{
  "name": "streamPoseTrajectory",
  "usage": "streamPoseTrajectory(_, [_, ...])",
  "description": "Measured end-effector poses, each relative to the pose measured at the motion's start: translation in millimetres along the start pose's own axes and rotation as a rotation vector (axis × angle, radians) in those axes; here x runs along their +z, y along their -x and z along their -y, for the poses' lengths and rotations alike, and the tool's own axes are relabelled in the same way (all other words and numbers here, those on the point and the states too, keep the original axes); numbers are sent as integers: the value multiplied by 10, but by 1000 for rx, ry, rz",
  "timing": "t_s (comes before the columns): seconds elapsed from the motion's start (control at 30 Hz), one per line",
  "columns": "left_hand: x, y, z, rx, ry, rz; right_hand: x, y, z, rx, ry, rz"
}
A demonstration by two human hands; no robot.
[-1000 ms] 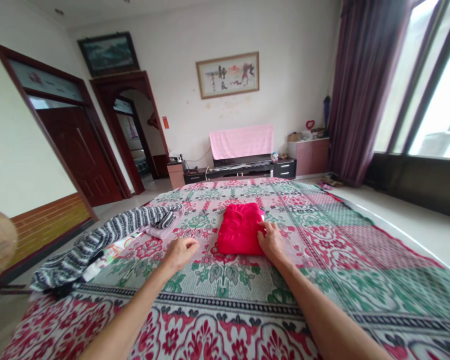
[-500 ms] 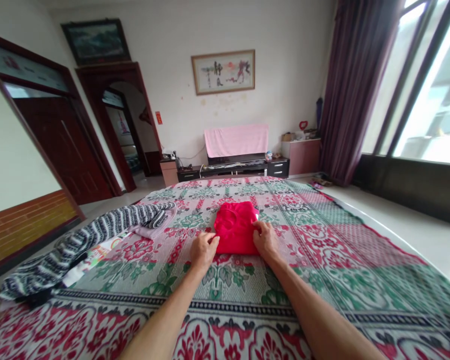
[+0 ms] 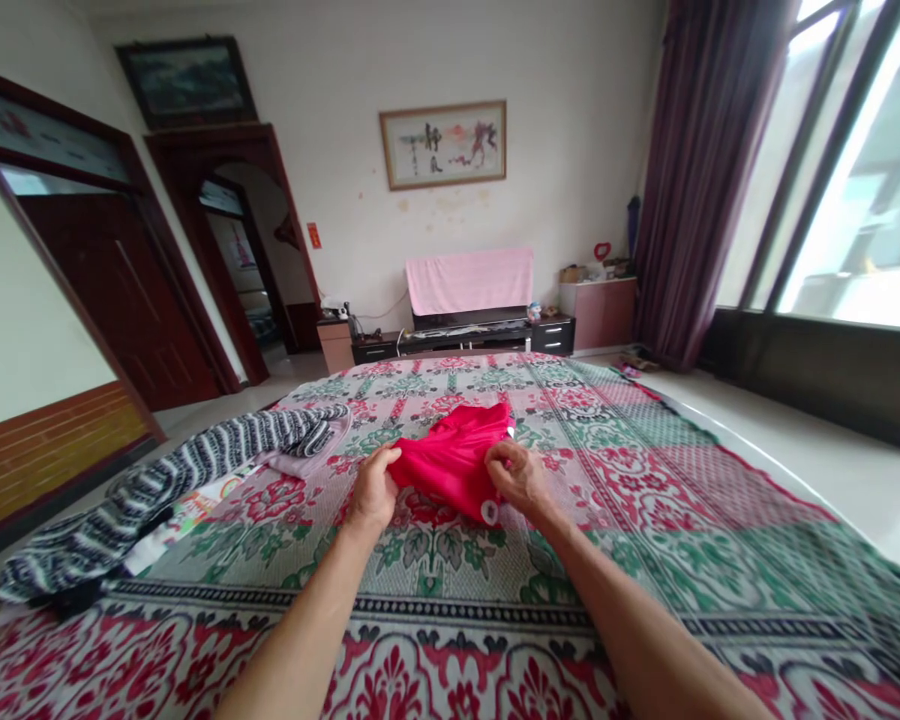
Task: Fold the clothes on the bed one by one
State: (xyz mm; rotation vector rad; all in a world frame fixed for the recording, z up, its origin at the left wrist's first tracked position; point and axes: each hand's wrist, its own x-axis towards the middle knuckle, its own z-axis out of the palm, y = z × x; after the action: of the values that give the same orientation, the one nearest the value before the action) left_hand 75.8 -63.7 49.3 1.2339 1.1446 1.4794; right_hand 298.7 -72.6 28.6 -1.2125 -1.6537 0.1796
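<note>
A bright red garment [image 3: 450,455], bunched and partly folded, is over the patterned bedspread [image 3: 435,570] in front of me. My left hand [image 3: 376,485] pinches its left edge and holds that side raised. At the right edge, my right hand [image 3: 516,474] grips the cloth with curled fingers. A round whitish patch [image 3: 489,512] shows at the lower right corner of the garment. A small white bit peeks out near its upper right corner. What kind of garment it is cannot be made out.
Left of the red cloth lies a black-and-white striped knit garment [image 3: 195,470] on top of other clothes. Past the far edge stand a low black cabinet [image 3: 379,351] and something draped in a pink cloth [image 3: 471,280]. A purple curtain [image 3: 690,180] hangs at right.
The neat red bundle has been lifted and skewed. My left hand has moved left and up with its edge, my right hand slightly left. The whitish patch has come into view.
</note>
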Motion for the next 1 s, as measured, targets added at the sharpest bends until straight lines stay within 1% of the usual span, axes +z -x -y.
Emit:
streamPoseTrajectory(0.07, [-10, 39, -58, -70, 172, 86, -15, -6, 20, -42, 18, -83])
streamPoseTrajectory(0.1, [-17, 66, -86, -116, 243, 160, -26, -17, 26, -52, 31, -134])
streamPoseTrajectory(0.13, [-22, 97, -115, -163, 278, 251, -38, -32, 30, -58, 38, -175])
streamPoseTrajectory(0.2, [-27, 162, -177, -232, 246, 457, -62, -73, 34, -74, 42, -210])
streamPoseTrajectory(0.23, [-25, 196, -211, -260, 207, 562, -71, -95, 37, -90, 41, -205])
streamPoseTrajectory(0.3, [-6, 262, -283, -298, 105, 734, -82, -138, 47, -138, 37, -150])
streamPoseTrajectory(0.33, [8, 293, -319, -308, 43, 802, -83, -157, 57, -165, 36, -111])
streamPoseTrajectory(0.4, [40, 346, -384, -312, -92, 897, -77, -182, 90, -224, 31, -17])
streamPoseTrajectory(0.53, [85, 408, -471, -300, -350, 1015, -61, -180, 225, -350, 41, 158])
streamPoseTrajectory(0.6, [98, 427, -506, -288, -426, 1073, -53, -148, 307, -375, 74, 218])
streamPoseTrajectory(0.7, [116, 462, -583, -266, -486, 1155, -21, -76, 381, -360, 136, 275])
streamPoseTrajectory(0.8, [121, 499, -693, -264, -492, 1212, 39, -10, 375, -298, 241, 313])
streamPoseTrajectory(0.9, [82, 501, -788, -235, -449, 1206, 77, 4, 347, -252, 327, 369])
streamPoseTrajectory(0.97, [21, 472, -823, -196, -417, 1154, 57, -28, 346, -233, 314, 367])
streamPoseTrajectory(1.0, [-18, 451, -834, -179, -400, 1112, 28, -58, 350, -209, 293, 337])
